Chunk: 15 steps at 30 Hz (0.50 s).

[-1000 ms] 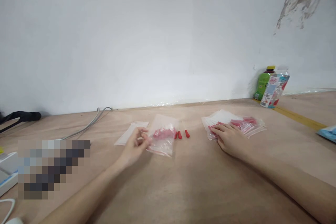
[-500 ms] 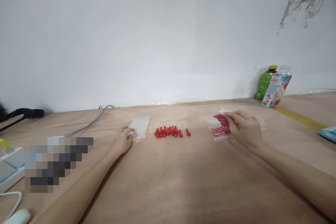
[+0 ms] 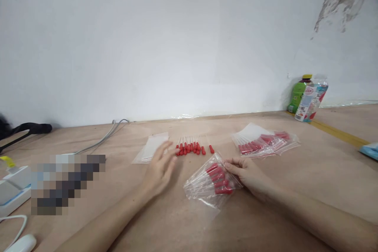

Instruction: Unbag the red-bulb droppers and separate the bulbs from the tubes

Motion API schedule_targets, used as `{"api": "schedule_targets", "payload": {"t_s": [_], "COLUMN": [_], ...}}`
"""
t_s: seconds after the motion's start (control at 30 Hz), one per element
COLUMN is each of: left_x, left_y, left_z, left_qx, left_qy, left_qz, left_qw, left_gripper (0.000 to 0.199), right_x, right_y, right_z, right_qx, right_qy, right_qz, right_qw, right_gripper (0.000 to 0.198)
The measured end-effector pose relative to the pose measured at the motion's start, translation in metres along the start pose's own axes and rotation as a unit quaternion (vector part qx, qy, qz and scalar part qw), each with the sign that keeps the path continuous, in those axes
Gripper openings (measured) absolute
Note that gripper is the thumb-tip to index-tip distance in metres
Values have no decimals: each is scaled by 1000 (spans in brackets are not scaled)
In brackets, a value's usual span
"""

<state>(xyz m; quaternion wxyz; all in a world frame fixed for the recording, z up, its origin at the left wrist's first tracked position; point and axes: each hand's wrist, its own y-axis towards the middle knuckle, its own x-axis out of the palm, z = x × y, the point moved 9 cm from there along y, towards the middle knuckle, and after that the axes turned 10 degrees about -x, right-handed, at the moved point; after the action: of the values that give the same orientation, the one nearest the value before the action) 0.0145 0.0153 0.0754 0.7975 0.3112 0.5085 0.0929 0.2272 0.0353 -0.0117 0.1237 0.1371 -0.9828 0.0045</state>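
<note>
Between the thumb and fingers of my right hand (image 3: 246,173) is the edge of a clear zip bag (image 3: 203,189) holding several red-bulbed droppers (image 3: 218,179). The bag is tilted above the table, bulbs toward the hand. My left hand (image 3: 161,169) holds nothing, its fingers spread beside a row of loose droppers (image 3: 189,147) with red bulbs and thin clear stems. One dropper (image 3: 211,149) lies apart at the row's right. Left of them is a stack of flat clear bags (image 3: 153,145), partly behind my left fingers. At right, filled bags of droppers (image 3: 256,143) overlap.
Two bottles, one green (image 3: 297,94) and one clear with a label (image 3: 308,104), stand by the wall. A yellow strip (image 3: 339,132) runs along the table at right. Grey cable (image 3: 103,138), a white power strip (image 3: 14,189) and a white mouse (image 3: 23,243) are at left.
My right hand has come from the filled bags toward the middle and nearer, with a bag of droppers in it. My left hand has left the flat bags and moved right.
</note>
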Motion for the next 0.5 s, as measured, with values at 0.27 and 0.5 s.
{"api": "schedule_targets", "payload": {"t_s": [0.27, 0.5], "left_x": [62, 63], "left_y": [-41, -21], "left_z": [87, 73], "left_qx": [121, 159], "left_qy": [-71, -81], "left_qz": [-316, -357], "left_qw": [938, 917], "left_gripper": [54, 48], "right_x": [24, 16], "right_y": [0, 10], "right_z": [3, 9], "right_qx": [53, 139], "right_qy": [-66, -82], "right_qz": [-146, -98], "right_qw": [986, 982], "right_gripper": [22, 30]}}
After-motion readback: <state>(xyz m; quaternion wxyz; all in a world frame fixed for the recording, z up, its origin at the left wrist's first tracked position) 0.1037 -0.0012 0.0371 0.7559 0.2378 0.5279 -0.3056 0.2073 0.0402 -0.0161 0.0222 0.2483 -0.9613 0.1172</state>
